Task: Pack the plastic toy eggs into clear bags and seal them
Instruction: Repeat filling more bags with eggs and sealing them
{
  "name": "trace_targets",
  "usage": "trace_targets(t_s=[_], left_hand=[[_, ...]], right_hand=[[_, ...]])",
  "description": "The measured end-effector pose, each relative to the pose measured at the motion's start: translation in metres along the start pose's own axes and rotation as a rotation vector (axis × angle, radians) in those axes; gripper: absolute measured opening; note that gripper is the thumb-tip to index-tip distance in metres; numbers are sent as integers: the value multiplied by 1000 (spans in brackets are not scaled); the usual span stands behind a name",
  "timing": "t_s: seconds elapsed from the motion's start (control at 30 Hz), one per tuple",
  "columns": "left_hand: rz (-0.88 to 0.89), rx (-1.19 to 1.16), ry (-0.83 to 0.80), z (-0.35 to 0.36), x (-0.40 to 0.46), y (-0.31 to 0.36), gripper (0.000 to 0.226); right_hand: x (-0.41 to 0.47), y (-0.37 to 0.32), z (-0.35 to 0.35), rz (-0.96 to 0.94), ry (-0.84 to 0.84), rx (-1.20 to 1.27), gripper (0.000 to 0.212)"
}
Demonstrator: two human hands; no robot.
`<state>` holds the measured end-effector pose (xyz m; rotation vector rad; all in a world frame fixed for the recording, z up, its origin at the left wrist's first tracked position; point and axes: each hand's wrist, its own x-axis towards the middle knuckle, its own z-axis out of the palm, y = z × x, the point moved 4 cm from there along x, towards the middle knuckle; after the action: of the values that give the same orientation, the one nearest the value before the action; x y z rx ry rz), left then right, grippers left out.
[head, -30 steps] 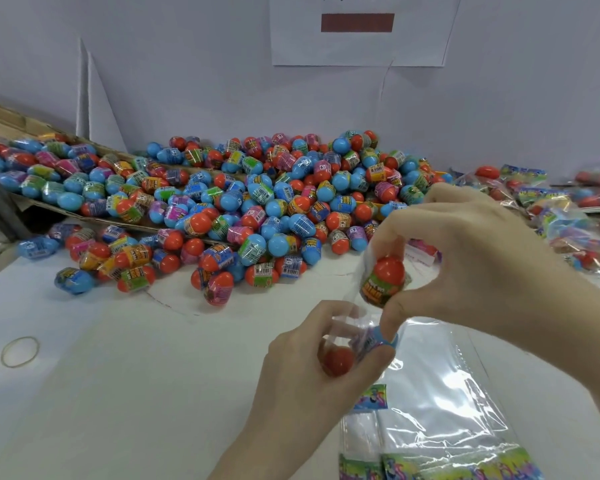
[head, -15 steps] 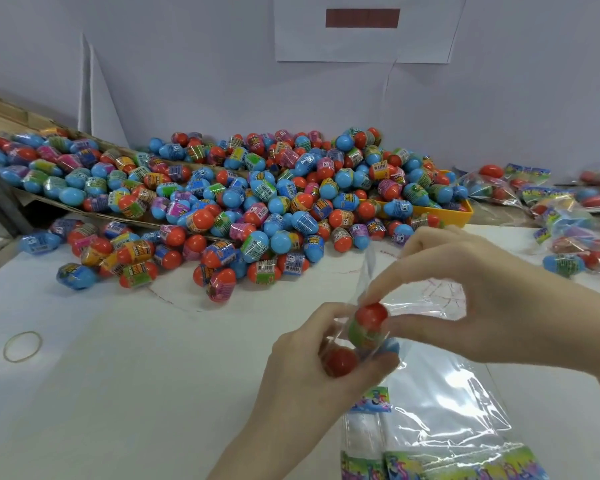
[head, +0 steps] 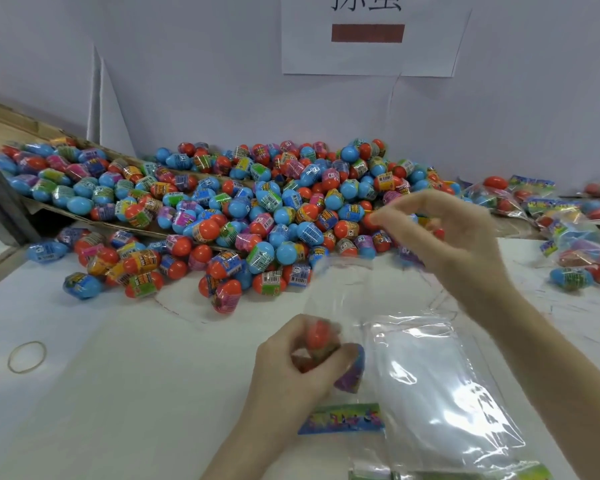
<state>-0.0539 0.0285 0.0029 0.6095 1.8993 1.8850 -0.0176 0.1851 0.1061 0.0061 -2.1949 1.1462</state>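
The left hand [head: 302, 368] grips the eggs [head: 321, 344] through the clear bag [head: 343, 306], while the right hand [head: 440, 233], loosely curled and holding nothing, reaches toward the pile [head: 257, 209]; the open, slack bag may let them slip out.

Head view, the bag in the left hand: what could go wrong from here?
1. The left hand grips the clear bag round the eggs low down while its top stands open, so a tilt might let one slip out.
2. The right hand is reaching over the egg pile; loose eggs at its front edge could be knocked and roll across the table.
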Motion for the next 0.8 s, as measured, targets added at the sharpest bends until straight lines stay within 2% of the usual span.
trace_targets(t_s=[0.03, 0.07, 0.17, 0.23, 0.33, 0.43, 0.5, 0.63, 0.7, 0.8], left_hand=[[-13, -3, 16, -3, 2, -3, 20], [-26, -24, 25, -5, 3, -6, 20], [-44, -53, 23, -7, 4, -8, 25], [-50, -54, 24, -7, 4, -10, 29], [-50, -60, 24, -7, 5, -11, 28], [-34, -73, 41, -7, 5, -11, 31], [-29, -83, 47, -7, 4, -11, 34], [-28, -79, 43, -6, 5, -12, 27], [-24, -78, 48, -6, 5, -12, 28], [-11, -100, 60, -5, 4, -11, 37]], right_hand=[[10, 19, 4, 101, 90, -31, 6], [17, 38, 13, 220, 100, -136, 10], [23, 89, 40, 405, -72, -517, 25], [22, 103, 50, 390, -146, -705, 35], [25, 104, 55, 244, -148, -955, 40], [25, 101, 55, 164, -153, -998, 41], [20, 99, 49, 207, -54, -818, 36], [7, 83, 25, 525, 222, 5, 23], [4, 66, 14, 546, 220, 233, 34], [-1, 21, 2, 426, 95, 449, 45]])
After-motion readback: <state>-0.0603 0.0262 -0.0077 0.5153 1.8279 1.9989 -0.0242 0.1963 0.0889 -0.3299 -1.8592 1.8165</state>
